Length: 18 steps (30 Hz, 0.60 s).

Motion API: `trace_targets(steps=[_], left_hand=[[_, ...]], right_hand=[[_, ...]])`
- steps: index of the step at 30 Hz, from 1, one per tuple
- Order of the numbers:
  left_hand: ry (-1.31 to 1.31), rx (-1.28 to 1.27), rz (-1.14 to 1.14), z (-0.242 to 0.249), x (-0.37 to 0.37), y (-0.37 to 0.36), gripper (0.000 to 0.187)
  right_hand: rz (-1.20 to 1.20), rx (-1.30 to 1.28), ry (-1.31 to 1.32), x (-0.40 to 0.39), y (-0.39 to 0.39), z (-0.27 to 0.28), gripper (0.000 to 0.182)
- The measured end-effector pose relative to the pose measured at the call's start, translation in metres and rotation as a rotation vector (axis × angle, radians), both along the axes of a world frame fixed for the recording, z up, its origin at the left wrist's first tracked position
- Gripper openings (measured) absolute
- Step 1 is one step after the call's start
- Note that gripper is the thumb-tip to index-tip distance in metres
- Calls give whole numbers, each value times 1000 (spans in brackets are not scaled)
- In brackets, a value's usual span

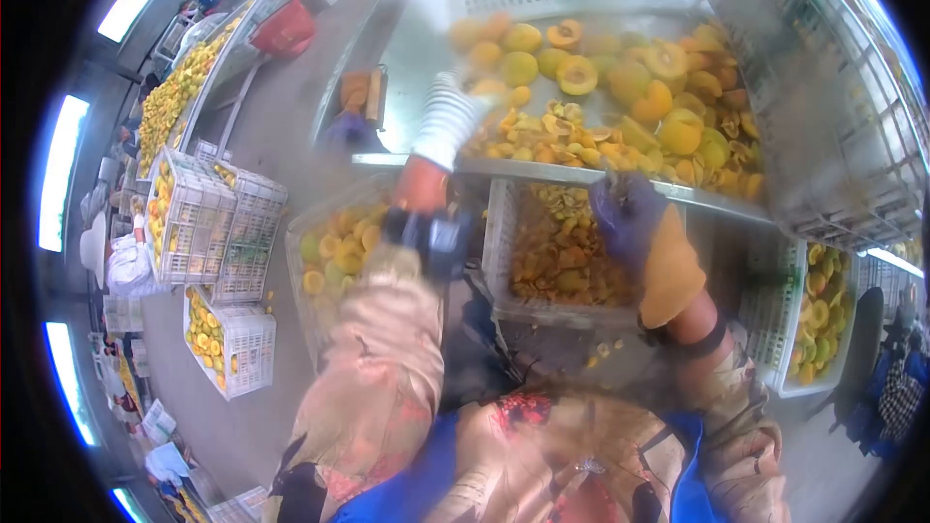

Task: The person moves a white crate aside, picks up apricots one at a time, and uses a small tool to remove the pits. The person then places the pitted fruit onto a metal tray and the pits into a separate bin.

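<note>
My left hand point(455, 116), in a white striped glove, reaches over the metal table at the left end of a heap of yellow peaches point(678, 131), many of them cut in half. Its fingers are blurred against the fruit, so I cannot see whether they hold anything. Smaller peach pieces point(542, 136) lie along the table's front edge beside it. My right hand point(625, 223), in a purple glove with a yellow cuff, is closed at the table edge. Something small and dark shows at its fingertips. Below it stands a crate point(499, 252) of peach scraps.
Peach halves fill a crate point(305, 232) below left and a white crate point(775, 339) at right. A large crate point(833, 107) stands on the table's right side. Stacked crates point(247, 228) stand on the floor at left. An orange-and-purple glove point(356, 97) lies on the table.
</note>
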<state>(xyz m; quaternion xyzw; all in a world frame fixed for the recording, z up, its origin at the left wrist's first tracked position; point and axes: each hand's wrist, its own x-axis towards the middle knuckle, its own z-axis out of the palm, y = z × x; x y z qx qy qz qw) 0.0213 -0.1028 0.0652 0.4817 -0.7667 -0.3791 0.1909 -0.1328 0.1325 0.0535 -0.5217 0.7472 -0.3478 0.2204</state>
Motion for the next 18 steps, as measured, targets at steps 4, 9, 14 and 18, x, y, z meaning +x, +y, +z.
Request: trace_targets(steps=[4, 9, 14, 18], left_hand=[[346, 177, -88, 21, 0, 87, 50], [565, 33, -512, 5, -14, 129, 64], [914, 650, -310, -6, -17, 133, 58], [1013, 500, -110, -11, -35, 144, 49]], right_hand=[[-221, -4, -767, 6, 2, 43, 22], [-91, 29, -1016, 4, 5, 61, 23], [-117, -104, -1130, -4, 2, 40, 23], [-222, -172, -1025, 19, -6, 26, 33]])
